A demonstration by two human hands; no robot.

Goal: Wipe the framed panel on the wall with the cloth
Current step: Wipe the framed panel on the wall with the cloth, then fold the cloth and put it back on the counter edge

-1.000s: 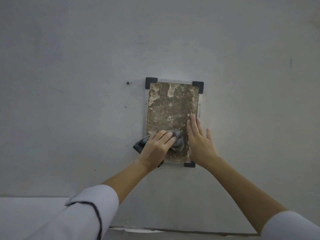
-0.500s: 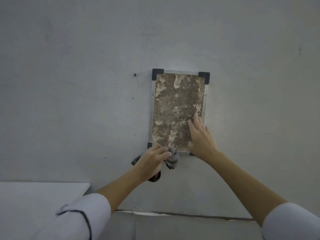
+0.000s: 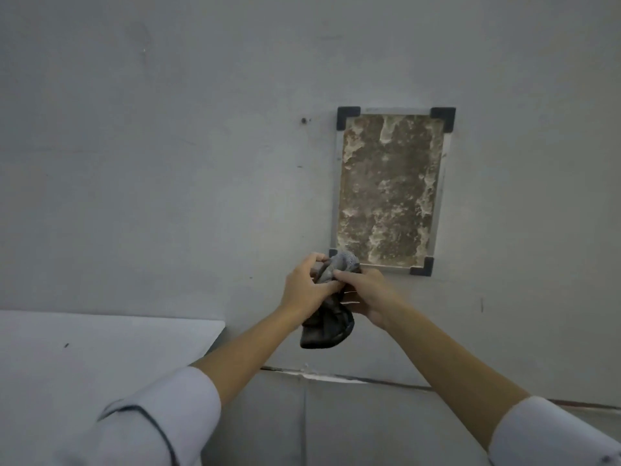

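The framed panel (image 3: 386, 190) hangs on the grey wall, a mottled brown-and-white surface in a pale frame with black corner pieces. Just below its lower left corner both my hands hold the dark grey cloth (image 3: 327, 326). My left hand (image 3: 307, 284) grips the cloth's upper bunch, and my right hand (image 3: 366, 290) holds it from the right. The cloth's top covers the panel's lower left corner piece, and its lower part hangs down between my wrists. Neither hand touches the panel's surface.
A white flat surface (image 3: 100, 358) juts out from the wall at lower left. A small dark hole (image 3: 304, 121) marks the wall left of the panel. A horizontal seam (image 3: 369, 380) runs across the wall below my hands.
My right hand left the panel's lower right side and came down to the cloth. My left hand with the cloth dropped off the panel to below its lower left corner.
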